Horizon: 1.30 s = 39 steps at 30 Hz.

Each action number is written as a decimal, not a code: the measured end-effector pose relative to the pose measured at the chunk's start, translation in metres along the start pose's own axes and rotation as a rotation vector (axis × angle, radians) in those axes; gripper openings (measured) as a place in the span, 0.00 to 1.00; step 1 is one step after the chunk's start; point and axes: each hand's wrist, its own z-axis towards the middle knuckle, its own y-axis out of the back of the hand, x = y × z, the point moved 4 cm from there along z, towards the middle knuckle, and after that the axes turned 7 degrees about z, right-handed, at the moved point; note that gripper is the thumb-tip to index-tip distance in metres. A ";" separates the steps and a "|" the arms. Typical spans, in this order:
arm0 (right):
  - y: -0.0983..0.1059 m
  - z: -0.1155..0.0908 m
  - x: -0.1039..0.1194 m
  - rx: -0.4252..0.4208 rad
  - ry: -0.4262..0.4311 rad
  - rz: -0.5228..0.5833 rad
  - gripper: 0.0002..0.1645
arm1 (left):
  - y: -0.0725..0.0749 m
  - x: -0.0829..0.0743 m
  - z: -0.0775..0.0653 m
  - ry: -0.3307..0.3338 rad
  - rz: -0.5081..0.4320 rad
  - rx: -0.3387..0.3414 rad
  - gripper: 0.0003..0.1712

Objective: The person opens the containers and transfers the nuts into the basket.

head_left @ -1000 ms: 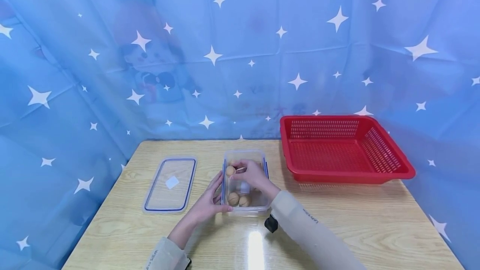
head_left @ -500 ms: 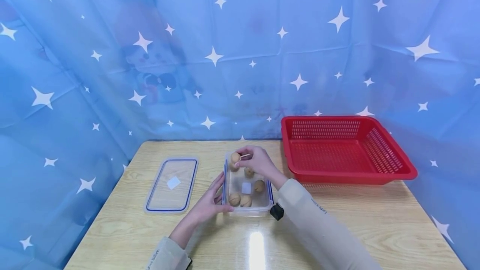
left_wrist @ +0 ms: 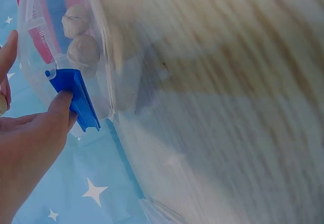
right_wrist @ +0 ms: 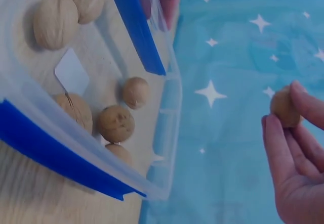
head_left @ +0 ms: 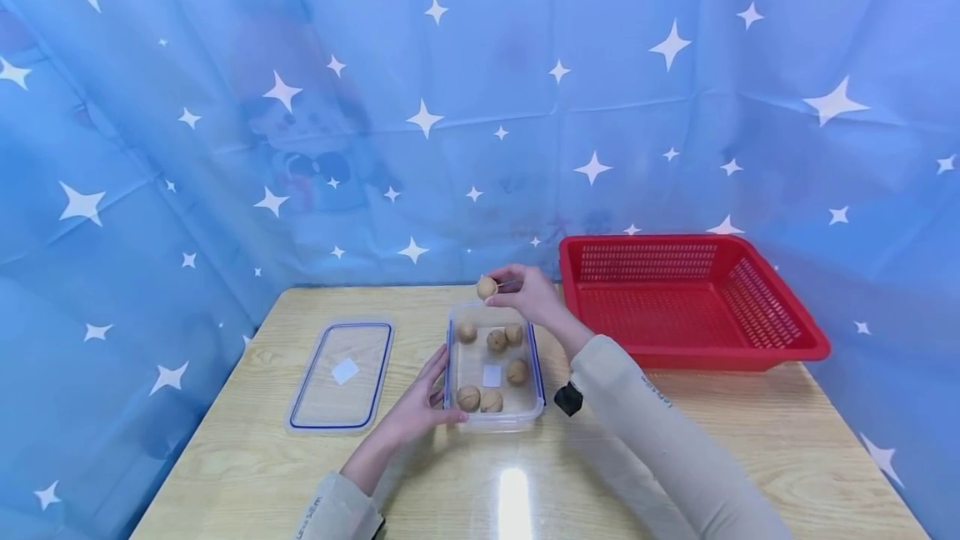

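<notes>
Wooden table (head_left: 780, 432): walnut (head_left: 487, 287) pinched in right hand (head_left: 536, 295), near far rim of box (head_left: 498, 421); red basket (head_left: 697, 354) rightward; left hand (head_left: 414, 412), fingers extended, touching box.

the head view is bright and evenly lit, the stars on the backdrop (head_left: 480, 148) crisp. light seems to fall from above: a white strip of glare burns on the table (head_left: 225, 473), and soft shadow lies beside the right sleeve (head_left: 675, 432). the left wrist view is hazy, its wood grain smeared, with dim shadow next to the clear box (left_wrist: 101, 95). the right wrist view is duller, slightly soft, the lifted walnut (right_wrist: 285, 107) shaded.
</notes>
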 end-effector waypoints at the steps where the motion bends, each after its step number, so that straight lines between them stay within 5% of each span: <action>1: 0.001 0.001 0.000 0.000 -0.005 0.002 0.27 | 0.000 0.000 0.000 0.000 0.004 -0.004 0.63; 17: 0.050 0.006 0.003 -0.100 -0.009 -0.010 0.27 | 0.001 -0.002 0.002 -0.027 0.044 -0.003 0.63; 39: 0.116 0.011 -0.035 -0.212 -0.045 -0.072 0.28 | 0.002 0.003 0.002 -0.017 0.050 0.006 0.60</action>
